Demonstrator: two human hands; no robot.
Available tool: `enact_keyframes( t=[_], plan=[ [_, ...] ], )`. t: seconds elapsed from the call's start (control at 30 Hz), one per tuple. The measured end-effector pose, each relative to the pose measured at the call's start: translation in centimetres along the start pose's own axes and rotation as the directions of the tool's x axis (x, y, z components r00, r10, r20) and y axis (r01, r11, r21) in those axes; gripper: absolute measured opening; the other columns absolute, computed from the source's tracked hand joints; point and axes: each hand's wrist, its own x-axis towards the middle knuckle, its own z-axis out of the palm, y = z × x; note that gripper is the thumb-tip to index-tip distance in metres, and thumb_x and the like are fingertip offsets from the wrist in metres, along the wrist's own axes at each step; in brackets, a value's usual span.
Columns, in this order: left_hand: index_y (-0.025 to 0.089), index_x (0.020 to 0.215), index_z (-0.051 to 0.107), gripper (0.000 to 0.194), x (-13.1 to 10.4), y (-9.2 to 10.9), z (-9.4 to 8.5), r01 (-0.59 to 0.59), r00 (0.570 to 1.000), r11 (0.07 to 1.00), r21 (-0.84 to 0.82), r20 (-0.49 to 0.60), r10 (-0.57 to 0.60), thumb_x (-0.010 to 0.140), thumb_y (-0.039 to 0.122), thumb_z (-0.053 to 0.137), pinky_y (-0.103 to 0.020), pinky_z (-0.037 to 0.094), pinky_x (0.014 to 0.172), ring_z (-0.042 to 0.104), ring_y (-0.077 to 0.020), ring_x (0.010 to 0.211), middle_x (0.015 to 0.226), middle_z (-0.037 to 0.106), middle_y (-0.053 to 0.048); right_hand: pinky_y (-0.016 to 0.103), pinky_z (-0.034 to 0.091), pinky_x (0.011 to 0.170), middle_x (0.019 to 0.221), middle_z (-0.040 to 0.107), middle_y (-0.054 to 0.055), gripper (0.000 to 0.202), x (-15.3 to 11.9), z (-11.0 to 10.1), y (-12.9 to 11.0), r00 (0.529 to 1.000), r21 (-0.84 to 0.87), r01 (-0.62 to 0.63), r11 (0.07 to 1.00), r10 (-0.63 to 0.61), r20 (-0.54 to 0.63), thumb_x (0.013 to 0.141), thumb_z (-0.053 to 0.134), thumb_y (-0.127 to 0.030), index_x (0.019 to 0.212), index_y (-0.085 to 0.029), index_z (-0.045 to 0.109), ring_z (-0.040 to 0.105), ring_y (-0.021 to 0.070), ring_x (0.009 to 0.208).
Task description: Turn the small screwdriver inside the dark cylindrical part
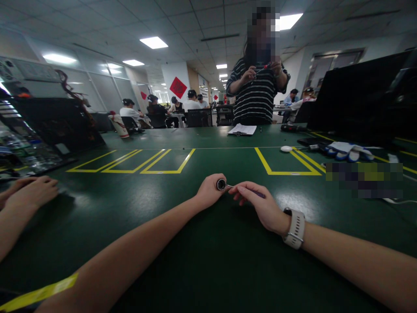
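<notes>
My left hand (209,191) is closed round a small dark cylinder (221,184) whose open, metal-rimmed end faces me. In my right hand (257,201) is a slim screwdriver (259,193) with a dark purple handle, held between thumb and fingers. Its thin metal shaft points left, and the tip lies at the right edge of the cylinder; I cannot tell whether it touches. Both hands are just above the green table (182,261), close together. My left fingers are mostly hidden behind the cylinder and the hand.
Another person's hands (29,198) rest at the left. Across the table stands a co-worker (254,91) holding a red-tipped tool. Yellow tape outlines (167,172) mark the tabletop. Gloves (348,151), a white mouse (286,149), a clipboard (243,129) and a paper cup (120,126) lie or stand beyond.
</notes>
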Motion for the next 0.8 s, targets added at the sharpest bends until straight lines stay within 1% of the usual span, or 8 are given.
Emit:
enact_keyframes(
  t=[0.13,0.27,0.37,0.47,0.53,0.67,0.8],
  plan=[
    [0.016,0.064,0.049,0.015,-0.1,0.0,0.0,-0.016,1.0,0.998,0.053,0.016,0.015,0.071,0.026,0.058,-0.023,0.033,0.055,0.045,-0.0104,0.059,0.062,0.048,0.004,0.03,0.042,0.066,0.088,0.063,0.004,0.024,0.0,0.1,0.0,1.0,-0.023,-0.009,1.0,0.009,0.02,0.083,0.049,-0.038,0.087,-0.019,0.065,0.055,0.016,0.078],
    [0.016,0.065,0.051,0.011,-0.2,0.3,-0.1,-0.038,0.999,0.987,0.157,0.017,0.035,0.072,0.023,0.056,-0.024,0.033,0.056,0.046,-0.0119,0.061,0.064,0.05,0.002,0.031,0.042,0.066,0.085,0.063,0.004,0.024,0.0,0.3,-0.1,1.0,-0.032,-0.026,0.999,0.026,0.016,0.083,0.05,-0.037,0.087,-0.019,0.066,0.055,0.0155,0.076],
    [0.017,0.065,0.051,0.008,-0.2,0.5,-0.2,-0.051,0.999,0.981,0.189,0.026,0.047,0.07,0.019,0.056,-0.024,0.034,0.057,0.047,-0.0124,0.062,0.065,0.05,0.002,0.031,0.042,0.066,0.092,0.063,0.006,0.022,0.0,0.2,-0.3,0.996,0.096,-0.086,0.992,0.084,0.029,0.081,0.052,-0.035,0.087,-0.018,0.065,0.055,0.0162,0.079],
    [0.016,0.064,0.05,0.008,-0.2,0.5,-0.2,-0.047,0.999,0.985,0.166,0.017,0.045,0.068,0.014,0.056,-0.024,0.034,0.058,0.047,-0.0121,0.062,0.065,0.05,0.002,0.031,0.042,0.067,0.095,0.064,0.007,0.021,0.3,0.0,-0.3,0.986,0.27,-0.165,0.949,0.153,0.067,0.08,0.053,-0.034,0.085,-0.018,0.066,0.056,0.0167,0.081],
    [0.016,0.063,0.049,0.009,-0.2,0.5,-0.3,-0.036,0.999,0.99,0.135,0.011,0.035,0.068,0.013,0.056,-0.024,0.034,0.057,0.047,-0.0115,0.062,0.064,0.049,0.003,0.031,0.041,0.068,0.094,0.065,0.007,0.019,0.6,-0.2,-0.2,0.979,0.346,-0.204,0.916,0.189,0.077,0.079,0.055,-0.033,0.083,-0.018,0.066,0.056,0.0164,0.081],
    [0.016,0.062,0.05,0.01,-0.1,0.5,-0.2,-0.016,1.0,0.994,0.104,0.013,0.014,0.068,0.015,0.057,-0.023,0.033,0.056,0.045,-0.0107,0.06,0.063,0.049,0.003,0.03,0.041,0.068,0.09,0.067,0.007,0.019,1.0,-0.6,0.2,0.973,0.435,-0.227,0.872,0.223,0.061,0.078,0.054,-0.032,0.08,-0.018,0.066,0.057,0.0161,0.079],
    [0.016,0.062,0.051,0.01,-0.1,0.4,-0.2,0.025,0.999,0.995,0.095,0.017,-0.027,0.068,0.017,0.059,-0.023,0.033,0.054,0.046,-0.011,0.06,0.063,0.05,0.003,0.031,0.041,0.068,0.088,0.068,0.006,0.019,1.1,-0.6,0.3,0.972,0.443,-0.225,0.868,0.234,0.036,0.076,0.054,-0.033,0.077,-0.018,0.067,0.057,0.0168,0.077]
  ],
)
